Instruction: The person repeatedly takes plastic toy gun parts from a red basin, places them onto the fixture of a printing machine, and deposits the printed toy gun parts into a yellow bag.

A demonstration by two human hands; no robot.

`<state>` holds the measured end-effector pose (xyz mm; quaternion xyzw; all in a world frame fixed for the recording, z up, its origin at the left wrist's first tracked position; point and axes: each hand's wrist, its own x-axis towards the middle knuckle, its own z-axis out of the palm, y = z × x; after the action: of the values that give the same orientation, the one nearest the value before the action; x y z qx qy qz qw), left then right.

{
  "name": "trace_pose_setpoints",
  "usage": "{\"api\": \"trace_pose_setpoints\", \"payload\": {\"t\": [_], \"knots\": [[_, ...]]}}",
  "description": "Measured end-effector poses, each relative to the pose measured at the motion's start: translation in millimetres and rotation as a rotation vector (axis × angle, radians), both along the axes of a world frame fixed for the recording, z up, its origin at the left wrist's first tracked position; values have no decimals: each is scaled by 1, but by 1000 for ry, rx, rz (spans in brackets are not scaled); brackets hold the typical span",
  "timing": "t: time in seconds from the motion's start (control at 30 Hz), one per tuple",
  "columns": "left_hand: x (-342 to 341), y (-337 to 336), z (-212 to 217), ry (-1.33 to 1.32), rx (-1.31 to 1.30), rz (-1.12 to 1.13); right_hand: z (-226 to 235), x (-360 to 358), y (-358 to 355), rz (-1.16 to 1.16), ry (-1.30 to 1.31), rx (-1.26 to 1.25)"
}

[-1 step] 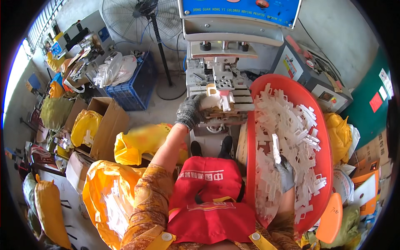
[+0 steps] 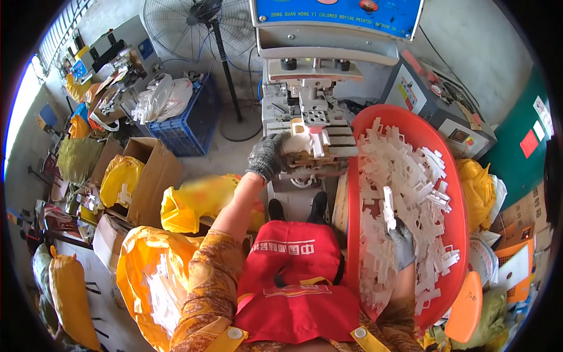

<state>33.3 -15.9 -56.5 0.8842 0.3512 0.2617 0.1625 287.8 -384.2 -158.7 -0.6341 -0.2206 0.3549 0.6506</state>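
Two hands: both wear grey knitted gloves and reach up from the lower edge of the frame, above a red apron (image 2: 293, 281).
Left hand (image 2: 267, 157): centre of the frame, slightly left; its fingers are curled around a white moulded plastic part (image 2: 306, 141) that sits on the work plate of the grey pad-printing machine (image 2: 316, 111).
White part: upper centre of the frame, on the machine's plate, under the machine's head, touching the left glove.
Right hand (image 2: 402, 243): lower right of the frame, sunk among the pieces in the red oval plastic tub (image 2: 457, 193); it grips one upright white plastic strip (image 2: 388, 208) between its fingers.
Red tub: right of centre, heaped with a pile of white plastic pieces (image 2: 410, 176), its rim just beside the machine.
Yellow plastic bags (image 2: 193, 202): left of centre and lower left; the lower one holds more white pieces.
Cardboard box (image 2: 149, 170): left of the frame, open, with a yellow bag inside.
Blue plastic crate (image 2: 187, 126): upper left, holding white bags.
Standing fan (image 2: 196, 23): top of the frame, left of the machine.
Grey control box (image 2: 437, 105): upper right, behind the tub.
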Motion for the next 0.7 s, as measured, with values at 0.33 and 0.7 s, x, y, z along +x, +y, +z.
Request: {"api": "trace_pose_setpoints", "payload": {"t": [0.33,0.7], "knots": [[-21,-8,62,62,36,-145,62,8,120,254,-198,291],[-302,-119,97,119,-124,189,174,-48,273,753,-1146,-123]]}}
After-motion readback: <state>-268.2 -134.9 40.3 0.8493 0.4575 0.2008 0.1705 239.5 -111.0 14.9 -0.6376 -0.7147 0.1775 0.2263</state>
